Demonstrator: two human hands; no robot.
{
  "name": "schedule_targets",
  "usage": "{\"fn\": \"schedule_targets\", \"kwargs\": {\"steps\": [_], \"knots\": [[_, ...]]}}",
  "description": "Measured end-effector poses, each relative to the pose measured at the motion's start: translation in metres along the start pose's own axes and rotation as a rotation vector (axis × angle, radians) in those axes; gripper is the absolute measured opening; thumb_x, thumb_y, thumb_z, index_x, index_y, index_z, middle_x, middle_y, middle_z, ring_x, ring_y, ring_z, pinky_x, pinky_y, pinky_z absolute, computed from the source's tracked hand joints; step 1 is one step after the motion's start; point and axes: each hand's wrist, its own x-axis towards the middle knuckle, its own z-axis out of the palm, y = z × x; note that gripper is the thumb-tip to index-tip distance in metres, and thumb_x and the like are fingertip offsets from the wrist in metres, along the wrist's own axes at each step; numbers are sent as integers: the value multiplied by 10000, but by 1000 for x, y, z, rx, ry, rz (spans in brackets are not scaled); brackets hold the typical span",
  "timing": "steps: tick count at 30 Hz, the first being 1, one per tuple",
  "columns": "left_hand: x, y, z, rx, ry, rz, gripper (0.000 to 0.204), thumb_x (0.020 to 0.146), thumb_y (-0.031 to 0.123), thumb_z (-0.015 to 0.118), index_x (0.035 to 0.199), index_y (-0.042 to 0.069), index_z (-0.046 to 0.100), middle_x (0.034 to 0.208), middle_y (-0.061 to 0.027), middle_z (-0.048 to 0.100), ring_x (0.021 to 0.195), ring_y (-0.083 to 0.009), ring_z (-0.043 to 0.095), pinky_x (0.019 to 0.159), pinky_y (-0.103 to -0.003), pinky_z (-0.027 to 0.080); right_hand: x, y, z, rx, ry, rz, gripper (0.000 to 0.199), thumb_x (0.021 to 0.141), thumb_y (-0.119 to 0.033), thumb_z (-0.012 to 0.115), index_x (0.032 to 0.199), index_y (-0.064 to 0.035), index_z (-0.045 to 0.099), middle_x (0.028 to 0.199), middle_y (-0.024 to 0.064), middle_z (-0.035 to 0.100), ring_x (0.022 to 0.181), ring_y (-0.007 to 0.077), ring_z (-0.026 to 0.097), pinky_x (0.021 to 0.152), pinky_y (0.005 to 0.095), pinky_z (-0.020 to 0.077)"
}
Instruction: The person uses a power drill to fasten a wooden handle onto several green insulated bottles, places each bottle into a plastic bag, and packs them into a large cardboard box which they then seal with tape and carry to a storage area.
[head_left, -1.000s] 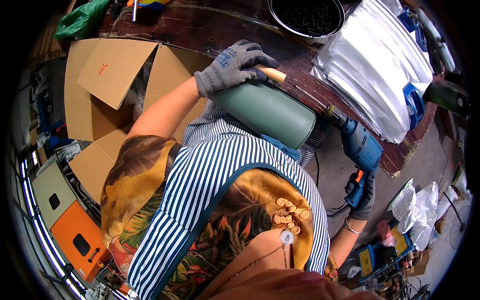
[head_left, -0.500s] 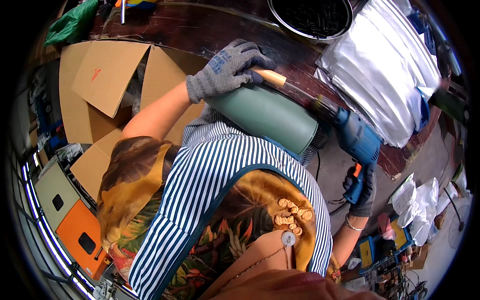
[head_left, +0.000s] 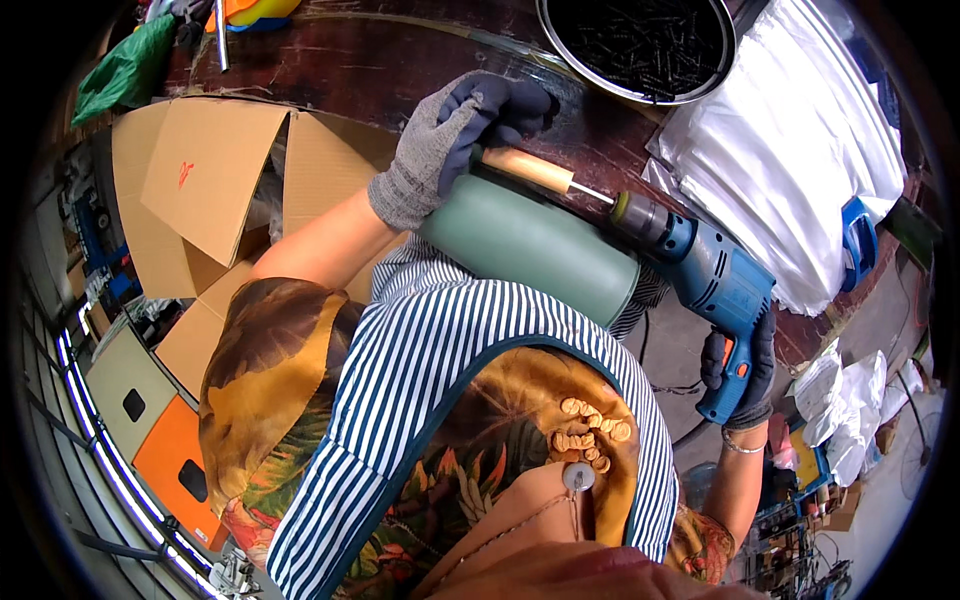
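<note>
While the gloved left hand [head_left: 455, 140] clamps the wooden handle [head_left: 527, 168] atop the green cylinder [head_left: 530, 245], the right hand [head_left: 740, 370] grips the blue drill [head_left: 705, 275]. The drill's chuck, earlier short of the handle, now meets its metal tip above the worktop [head_left: 400, 60].

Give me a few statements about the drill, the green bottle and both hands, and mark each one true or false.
1. The left hand wears a grey glove. True.
2. The right hand holds a blue drill by its grip. True.
3. The drill is red. False: it is blue.
4. The green bottle stands inside the cardboard box. False: it lies against the striped apron.
5. The round metal bowl holds dark screws. True.
</note>
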Motion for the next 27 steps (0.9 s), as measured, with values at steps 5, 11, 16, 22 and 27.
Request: {"fn": "schedule_targets", "kwargs": {"steps": [5, 11, 16, 22, 27], "knots": [[4, -10, 8, -143, 86, -4, 352, 1030, 275, 490, 1215, -5, 595, 1173, -116, 672, 974, -148, 631, 862, -285, 507, 15, 21, -15, -145, -52, -128, 779, 920, -674, 494, 1232, 40, 514, 827, 142, 633, 616, 217, 595, 553, 287, 489], [8, -27, 15, 998, 199, 521, 327, 914, 236, 600, 1182, 52, 640, 1119, -120, 647, 1022, -290, 606, 907, -387, 463, 53, 18, -56, -519, -43, -515, 597, 905, -409, 686, 1292, 8, 503, 1050, 137, 659, 894, 228, 649, 771, 376, 539], [-47, -12, 27, 1326, -107, 420, 501, 820, 466, 636, 1152, 92, 596, 1088, -114, 604, 1020, -315, 578, 891, -456, 421, 17, -9, -78, -475, 289, -674, 383, 972, -335, 627, 1216, -49, 555, 944, 110, 676, 720, 195, 666, 632, 327, 557], [-52, 20, 29, 1380, -200, 442, 263, 893, 391, 588, 963, 144, 645, 830, -67, 633, 814, -268, 617, 760, -385, 457, -2, -55, -148, -982, 702, -973, 451, 956, -303, 653, 1316, -36, 602, 1111, 91, 671, 1018, 191, 634, 851, 303, 502], [-38, 82, 96, 1750, -418, 897, 307, 825, 449, 663, 817, 143, 653, 833, -56, 657, 815, -208, 625, 748, -359, 445, -20, -73, -141, -1276, 838, -1137, 441, 936, -305, 661, 1285, -38, 624, 1208, 158, 651, 1117, 276, 620, 971, 370, 464]]}}
